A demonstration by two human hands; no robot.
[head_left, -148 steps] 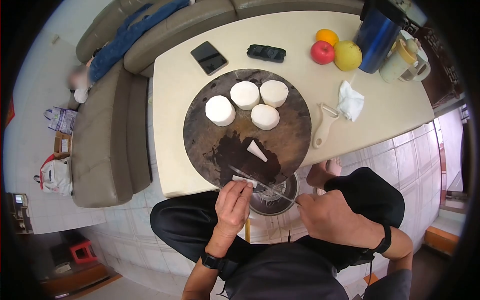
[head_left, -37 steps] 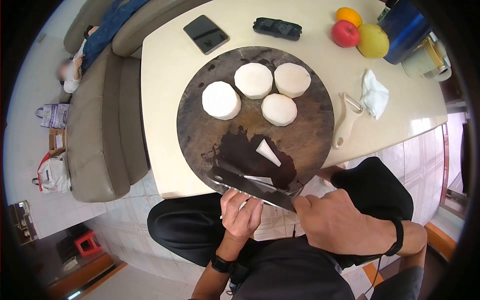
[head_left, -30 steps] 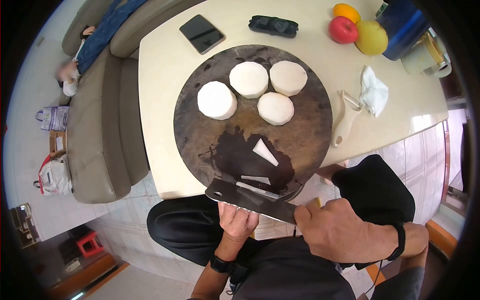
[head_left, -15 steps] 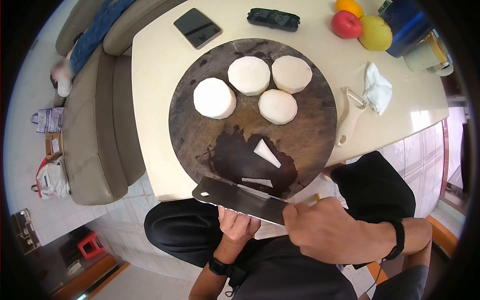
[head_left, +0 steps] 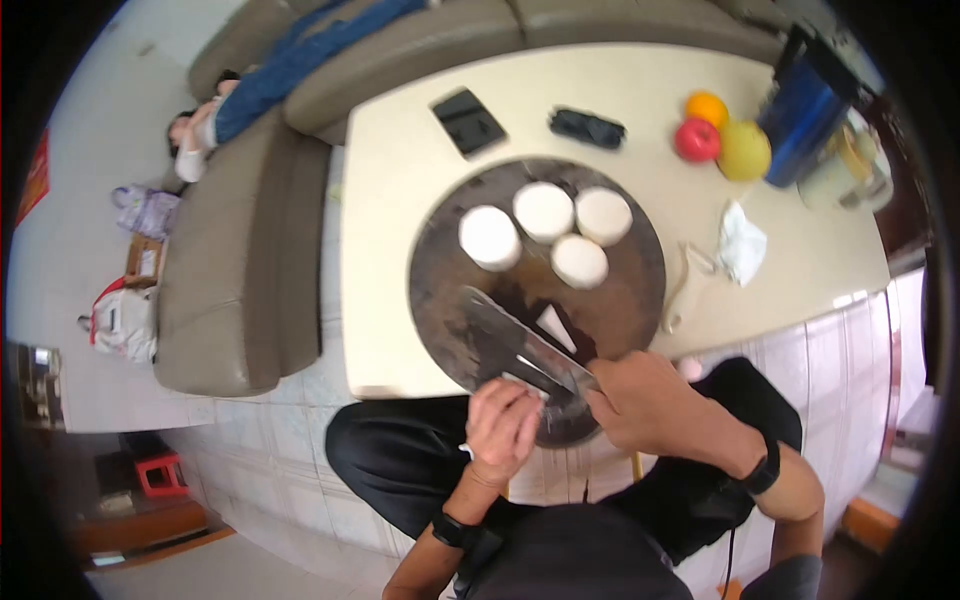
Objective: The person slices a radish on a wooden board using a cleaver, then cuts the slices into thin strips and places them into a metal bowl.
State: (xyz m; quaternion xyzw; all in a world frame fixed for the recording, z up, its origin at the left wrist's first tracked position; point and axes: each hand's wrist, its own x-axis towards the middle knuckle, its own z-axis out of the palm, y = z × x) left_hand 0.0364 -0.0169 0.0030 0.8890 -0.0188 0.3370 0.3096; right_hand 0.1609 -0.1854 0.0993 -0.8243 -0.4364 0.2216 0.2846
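My right hand is wrapped round the handle of a cleaver, whose blade reaches left over the round dark cutting board. At the board's front edge my left hand is curled with its fingers together beside a thin white strip; a small white bit shows under the hand, too blurred to make out. A white wedge lies behind the blade. Farther back on the board stand several thick white round pieces.
A phone and a dark pouch lie behind the board. Fruit, a blue flask, a white cloth and a peeler are at the right. A person lies on the sofa.
The view has shifted, showing more of the room behind the table. The cleaver has moved from the board's front edge to over the board, and my left hand has come up beside the blade.
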